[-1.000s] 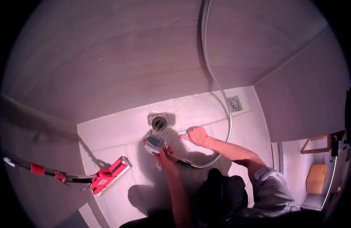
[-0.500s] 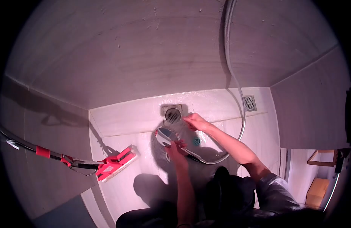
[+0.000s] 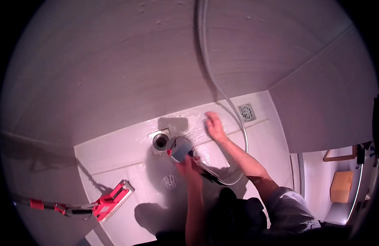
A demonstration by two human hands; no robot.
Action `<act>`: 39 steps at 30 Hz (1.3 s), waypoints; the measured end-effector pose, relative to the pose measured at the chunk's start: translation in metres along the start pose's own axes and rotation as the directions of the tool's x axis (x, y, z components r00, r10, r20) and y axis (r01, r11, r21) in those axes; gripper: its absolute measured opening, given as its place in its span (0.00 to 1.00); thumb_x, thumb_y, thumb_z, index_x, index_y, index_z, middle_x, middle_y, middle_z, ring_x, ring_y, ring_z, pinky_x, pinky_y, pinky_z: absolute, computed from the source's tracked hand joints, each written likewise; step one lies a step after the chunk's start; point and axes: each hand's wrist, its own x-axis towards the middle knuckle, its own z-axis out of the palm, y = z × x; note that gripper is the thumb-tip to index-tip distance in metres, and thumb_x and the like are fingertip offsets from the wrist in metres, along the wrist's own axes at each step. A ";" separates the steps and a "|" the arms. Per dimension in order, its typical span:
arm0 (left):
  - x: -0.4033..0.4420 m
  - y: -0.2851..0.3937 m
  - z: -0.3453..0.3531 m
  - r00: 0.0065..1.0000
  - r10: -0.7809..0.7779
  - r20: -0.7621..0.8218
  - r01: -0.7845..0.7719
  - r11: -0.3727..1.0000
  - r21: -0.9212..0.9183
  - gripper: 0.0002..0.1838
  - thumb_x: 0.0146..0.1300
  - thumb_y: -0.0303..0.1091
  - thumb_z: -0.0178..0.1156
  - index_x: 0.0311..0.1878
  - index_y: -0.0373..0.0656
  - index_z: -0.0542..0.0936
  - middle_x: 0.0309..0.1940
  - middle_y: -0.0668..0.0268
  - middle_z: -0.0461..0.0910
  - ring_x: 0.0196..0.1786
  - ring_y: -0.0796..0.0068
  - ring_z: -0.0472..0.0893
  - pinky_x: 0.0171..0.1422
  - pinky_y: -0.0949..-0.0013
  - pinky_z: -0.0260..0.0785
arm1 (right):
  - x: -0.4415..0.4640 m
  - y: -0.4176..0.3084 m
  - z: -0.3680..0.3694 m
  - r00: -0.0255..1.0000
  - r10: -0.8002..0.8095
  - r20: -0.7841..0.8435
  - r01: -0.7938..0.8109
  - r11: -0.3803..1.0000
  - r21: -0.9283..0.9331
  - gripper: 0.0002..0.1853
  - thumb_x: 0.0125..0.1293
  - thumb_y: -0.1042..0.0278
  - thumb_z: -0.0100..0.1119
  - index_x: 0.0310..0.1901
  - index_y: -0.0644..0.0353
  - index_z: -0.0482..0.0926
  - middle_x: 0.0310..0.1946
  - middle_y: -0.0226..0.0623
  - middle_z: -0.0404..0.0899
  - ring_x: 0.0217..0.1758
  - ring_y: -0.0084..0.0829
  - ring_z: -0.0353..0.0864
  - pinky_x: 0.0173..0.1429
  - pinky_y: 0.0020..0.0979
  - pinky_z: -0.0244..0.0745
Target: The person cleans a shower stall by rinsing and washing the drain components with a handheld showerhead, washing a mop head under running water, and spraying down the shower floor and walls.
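Note:
My left hand (image 3: 187, 167) is closed around the handle of a chrome shower head (image 3: 180, 148), whose round shiny face shows. The shower head is beside the open floor drain (image 3: 160, 141), a dark round hole in a square frame. My right hand (image 3: 215, 128) is over the wet floor, right of the drain, slightly blurred. Its fingers look apart and I see nothing in them. A round white slotted drain cover (image 3: 169, 182) lies loose on the floor left of my left wrist. The grey shower hose (image 3: 245, 143) loops from the handle up along the wall.
A red squeegee-type mop head (image 3: 111, 201) leans at the left with its pole against the wall. A second floor drain with its grate (image 3: 247, 112) is at the right. Beyond the doorway stands a wooden box (image 3: 341, 187). Grey wall (image 3: 128, 82) rises ahead.
The view has shifted and tilted. My right hand has moved away from the drain to the right, and its fingers have loosened. My left hand still holds the shower head.

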 end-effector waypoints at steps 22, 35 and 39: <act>-0.004 -0.014 -0.009 0.999 -0.034 -0.041 0.033 0.999 -0.014 0.12 0.68 0.37 0.49 0.49 0.42 0.66 0.44 0.60 0.77 0.35 0.73 0.77 0.40 0.71 0.68 | 0.067 0.140 -0.156 0.870 0.492 -0.019 -0.338 0.568 -0.750 0.26 0.42 0.45 0.59 0.26 0.67 0.81 0.30 0.51 0.80 0.39 0.48 0.78 0.44 0.39 0.74; -0.008 -0.014 -0.009 0.997 -0.068 -0.019 0.067 0.997 -0.036 0.12 0.67 0.33 0.50 0.50 0.42 0.62 0.39 0.61 0.74 0.37 0.71 0.76 0.43 0.67 0.68 | 0.002 0.101 -0.118 0.987 -0.140 -0.085 0.069 0.826 -0.559 0.19 0.59 0.62 0.54 0.46 0.69 0.73 0.44 0.58 0.73 0.53 0.57 0.68 0.56 0.45 0.64; -0.012 -0.009 -0.007 0.998 -0.063 -0.020 0.063 0.998 -0.029 0.12 0.67 0.33 0.49 0.48 0.41 0.61 0.38 0.60 0.74 0.37 0.70 0.77 0.43 0.68 0.68 | 0.002 0.072 -0.122 0.991 0.071 -0.109 -0.116 0.865 -0.489 0.14 0.63 0.70 0.51 0.49 0.63 0.74 0.36 0.46 0.80 0.39 0.47 0.79 0.44 0.39 0.75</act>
